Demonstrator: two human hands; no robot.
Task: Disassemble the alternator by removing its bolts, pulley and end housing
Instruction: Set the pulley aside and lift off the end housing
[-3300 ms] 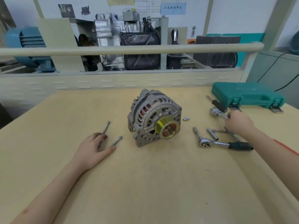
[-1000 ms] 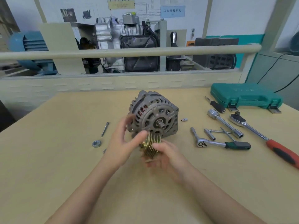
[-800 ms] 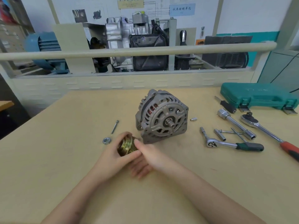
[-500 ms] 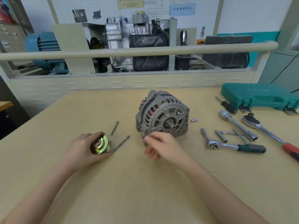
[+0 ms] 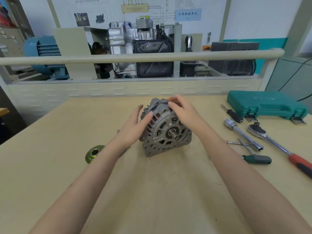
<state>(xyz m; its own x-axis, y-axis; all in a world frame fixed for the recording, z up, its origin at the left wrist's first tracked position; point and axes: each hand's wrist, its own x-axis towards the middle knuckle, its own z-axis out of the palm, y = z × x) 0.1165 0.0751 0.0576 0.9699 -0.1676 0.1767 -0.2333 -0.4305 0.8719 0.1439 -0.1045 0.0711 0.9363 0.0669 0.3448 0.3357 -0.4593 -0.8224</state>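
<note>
We have both hands on the alternator (image 5: 166, 130), which stands mid-counter (image 5: 152, 191) with its bare shaft facing us.

Our left hand (image 5: 135, 127) lies against its left flank, fingers fairly straight, grip apart; our right hand (image 5: 181, 110) curls over the top rim, grip clamped on the housing. The pulley (image 5: 94, 153) lies flat on the counter to the left, apart from the alternator. Ratchets and a green tool case (image 5: 265, 104) sit to the right.
</note>
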